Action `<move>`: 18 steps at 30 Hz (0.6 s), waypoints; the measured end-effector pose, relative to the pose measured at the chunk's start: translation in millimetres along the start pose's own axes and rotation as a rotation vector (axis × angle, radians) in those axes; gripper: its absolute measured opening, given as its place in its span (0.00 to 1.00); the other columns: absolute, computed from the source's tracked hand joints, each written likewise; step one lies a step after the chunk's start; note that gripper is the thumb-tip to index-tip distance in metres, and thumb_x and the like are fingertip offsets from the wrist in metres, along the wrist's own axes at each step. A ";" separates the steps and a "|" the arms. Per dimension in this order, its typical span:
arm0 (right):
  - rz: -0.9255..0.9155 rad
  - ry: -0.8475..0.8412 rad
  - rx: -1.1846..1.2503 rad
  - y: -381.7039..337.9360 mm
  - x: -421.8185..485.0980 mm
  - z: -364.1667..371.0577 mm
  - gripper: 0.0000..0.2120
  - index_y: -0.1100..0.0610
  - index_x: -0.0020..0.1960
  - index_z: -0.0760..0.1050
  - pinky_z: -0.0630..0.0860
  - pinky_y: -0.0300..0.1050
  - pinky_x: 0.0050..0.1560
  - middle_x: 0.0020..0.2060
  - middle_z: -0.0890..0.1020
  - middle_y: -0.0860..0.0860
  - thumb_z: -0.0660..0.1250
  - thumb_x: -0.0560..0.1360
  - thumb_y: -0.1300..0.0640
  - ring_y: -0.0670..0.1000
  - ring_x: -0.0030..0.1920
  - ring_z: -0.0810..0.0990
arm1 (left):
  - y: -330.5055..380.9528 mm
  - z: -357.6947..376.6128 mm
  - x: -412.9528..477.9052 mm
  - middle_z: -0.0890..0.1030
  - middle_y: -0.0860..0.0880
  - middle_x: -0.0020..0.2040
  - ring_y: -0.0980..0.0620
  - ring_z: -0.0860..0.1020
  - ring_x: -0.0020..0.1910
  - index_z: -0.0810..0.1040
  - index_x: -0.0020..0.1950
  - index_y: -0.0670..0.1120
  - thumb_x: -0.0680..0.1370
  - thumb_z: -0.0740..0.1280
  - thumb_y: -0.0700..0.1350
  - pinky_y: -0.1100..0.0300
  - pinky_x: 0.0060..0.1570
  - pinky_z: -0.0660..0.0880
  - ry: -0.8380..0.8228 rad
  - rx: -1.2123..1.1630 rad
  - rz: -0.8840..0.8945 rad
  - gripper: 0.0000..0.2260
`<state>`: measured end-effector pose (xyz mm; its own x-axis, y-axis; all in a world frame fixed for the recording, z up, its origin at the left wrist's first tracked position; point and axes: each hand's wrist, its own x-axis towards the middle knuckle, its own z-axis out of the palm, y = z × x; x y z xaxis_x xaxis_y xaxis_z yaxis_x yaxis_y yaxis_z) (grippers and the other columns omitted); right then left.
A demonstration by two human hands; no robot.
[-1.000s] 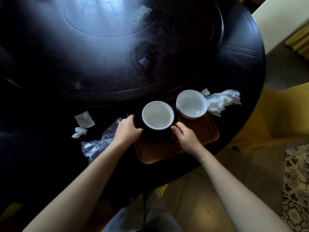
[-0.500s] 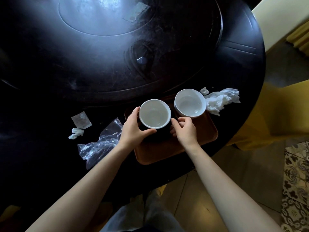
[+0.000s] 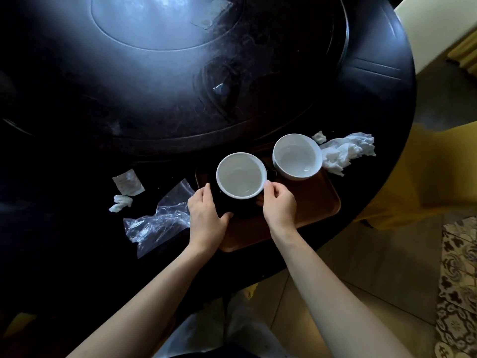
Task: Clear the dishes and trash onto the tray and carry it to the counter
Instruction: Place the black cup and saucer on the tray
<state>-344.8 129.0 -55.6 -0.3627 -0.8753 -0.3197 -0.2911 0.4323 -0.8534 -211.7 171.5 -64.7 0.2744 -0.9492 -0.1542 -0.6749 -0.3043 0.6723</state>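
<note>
Cupping the near bowl, both hands, left and right, have nudged it up the tray; tissue at two o'clock waits.

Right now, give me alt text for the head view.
Both hands, left hand and right hand, hold a dark dish carrying a white bowl over a brown tray on a black round table. A second white bowl sits on the tray; tissues and a plastic bag lie alongside.

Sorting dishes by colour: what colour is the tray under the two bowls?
Reddish brown; the tray shows best in the head view, right of the right hand.
</note>
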 end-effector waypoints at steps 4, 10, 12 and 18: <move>-0.051 -0.026 -0.034 -0.3 2.6 -1.3 0.15 0.61 0.56 0.78 0.74 0.45 0.56 0.50 0.83 0.54 0.61 0.77 0.52 0.52 0.53 0.79 | -1.7 -0.9 0.6 0.66 0.40 0.70 0.43 0.61 0.70 0.59 0.73 0.38 0.69 0.73 0.42 0.57 0.68 0.57 -0.008 -0.003 0.006 0.37; -0.056 -0.032 -0.030 -7.3 12.9 -1.3 0.14 0.60 0.54 0.79 0.72 0.40 0.52 0.49 0.83 0.53 0.61 0.77 0.53 0.48 0.50 0.78 | -3.0 -0.1 -0.4 0.67 0.39 0.68 0.42 0.62 0.69 0.63 0.70 0.37 0.69 0.73 0.41 0.58 0.67 0.58 -0.004 -0.018 0.007 0.33; -0.061 -0.035 -0.024 -7.6 13.4 -0.8 0.13 0.60 0.53 0.80 0.72 0.40 0.51 0.48 0.83 0.53 0.61 0.78 0.53 0.48 0.49 0.78 | -3.0 -0.2 -0.6 0.67 0.39 0.68 0.42 0.62 0.68 0.63 0.70 0.37 0.69 0.73 0.41 0.59 0.67 0.58 -0.008 -0.015 0.014 0.32; -0.066 -0.061 -0.034 -7.1 12.5 -3.9 0.14 0.60 0.52 0.80 0.71 0.40 0.50 0.43 0.81 0.50 0.61 0.78 0.52 0.48 0.47 0.77 | -3.8 -2.5 1.5 0.66 0.39 0.70 0.42 0.61 0.70 0.61 0.71 0.36 0.70 0.72 0.43 0.56 0.69 0.57 -0.039 0.022 0.016 0.34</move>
<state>-350.7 115.9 -51.9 -0.2877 -0.9132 -0.2888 -0.3425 0.3796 -0.8594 -207.0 171.5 -65.7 0.2365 -0.9563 -0.1720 -0.6937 -0.2901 0.6592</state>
